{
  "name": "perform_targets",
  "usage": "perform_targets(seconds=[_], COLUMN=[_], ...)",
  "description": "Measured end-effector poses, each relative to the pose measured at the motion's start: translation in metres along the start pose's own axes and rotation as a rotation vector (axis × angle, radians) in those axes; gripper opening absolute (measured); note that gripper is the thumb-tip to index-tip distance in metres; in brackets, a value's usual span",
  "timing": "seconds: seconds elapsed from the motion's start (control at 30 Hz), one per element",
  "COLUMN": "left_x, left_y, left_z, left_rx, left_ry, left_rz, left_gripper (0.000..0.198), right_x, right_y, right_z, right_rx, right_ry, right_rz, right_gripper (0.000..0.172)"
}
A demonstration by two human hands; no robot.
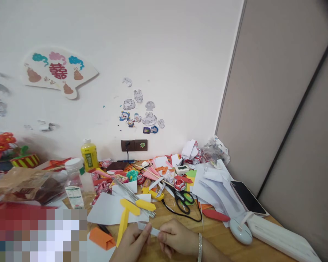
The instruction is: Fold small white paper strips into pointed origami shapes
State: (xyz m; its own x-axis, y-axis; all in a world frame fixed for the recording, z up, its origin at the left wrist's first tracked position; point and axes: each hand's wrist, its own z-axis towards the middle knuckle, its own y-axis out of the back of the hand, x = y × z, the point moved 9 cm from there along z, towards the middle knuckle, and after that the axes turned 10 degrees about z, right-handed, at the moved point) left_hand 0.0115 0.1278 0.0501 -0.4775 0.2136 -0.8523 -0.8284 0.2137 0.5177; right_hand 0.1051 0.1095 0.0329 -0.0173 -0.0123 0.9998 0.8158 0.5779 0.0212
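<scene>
Between my two hands, low over the wooden table, stretches a narrow white strip of paper [154, 231]. My left hand [133, 238] pinches its left part with the thumb on top. The right end is gripped by the thumb and fingers of my right hand [177, 237], which wears a sparkling bracelet [199, 247] at the wrist. Yellow folded paper pieces [123, 227] lie beside my left hand, partly on a white sheet [104, 209]. An orange folded paper piece [101, 238] rests farther left. Beyond my right hand are black-handled scissors [183, 202].
Behind the hands spread paper scraps, thin wires [135, 196] and a yellow glue gun [153, 193] with a black cord. At left stand a clear jar [74, 185] and a yellow bottle [89, 156]. A white lamp [281, 236] and tablet [248, 198] lie at right.
</scene>
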Motion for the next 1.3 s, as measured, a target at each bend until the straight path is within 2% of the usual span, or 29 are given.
perform_targets(seconds=[0.1, 0.23, 0.33, 0.43, 0.53, 0.73, 1.1, 1.2, 1.3], left_x=[0.003, 0.01, 0.013, 0.003, -0.009, -0.015, -0.019, -0.016, -0.012], left_y=[0.002, 0.0, -0.003, -0.001, 0.007, 0.023, 0.037, 0.034, 0.019], left_z=[0.002, 0.004, 0.002, -0.001, -0.004, -0.006, -0.004, -0.002, -0.001], left_rx=[-0.015, -0.03, -0.017, -0.006, -0.027, -0.145, -0.225, -0.18, -0.075], left_ry=[0.02, 0.068, 0.128, 0.097, 0.05, 0.061, 0.034, 0.013, -0.013], left_rz=[-0.03, -0.077, -0.18, -0.298, -0.366, -0.292, -0.288, -0.317, -0.415], left_gripper=[0.047, 0.051, 0.053, 0.054, 0.051, 0.046, 0.041, 0.041, 0.043], right_x=[-0.003, -0.005, -0.006, -0.011, -0.013, -0.014, -0.001, 0.002, -0.004], right_y=[-0.001, 0.004, 0.004, 0.0, 0.0, 0.002, 0.001, 0.001, 0.0], right_z=[0.0, 0.0, 0.001, 0.002, 0.002, 0.0, -0.002, 0.0, 0.007], right_rx=[0.024, -0.013, -0.011, 0.019, 0.024, 0.037, 0.005, -0.014, -0.056], right_ry=[-0.022, -0.01, -0.004, -0.031, -0.031, -0.039, -0.014, 0.004, 0.036], right_rz=[0.066, 0.019, 0.074, 0.196, 0.197, 0.153, 0.117, 0.147, 0.242], right_gripper=[0.054, 0.05, 0.05, 0.052, 0.052, 0.052, 0.053, 0.053, 0.055])
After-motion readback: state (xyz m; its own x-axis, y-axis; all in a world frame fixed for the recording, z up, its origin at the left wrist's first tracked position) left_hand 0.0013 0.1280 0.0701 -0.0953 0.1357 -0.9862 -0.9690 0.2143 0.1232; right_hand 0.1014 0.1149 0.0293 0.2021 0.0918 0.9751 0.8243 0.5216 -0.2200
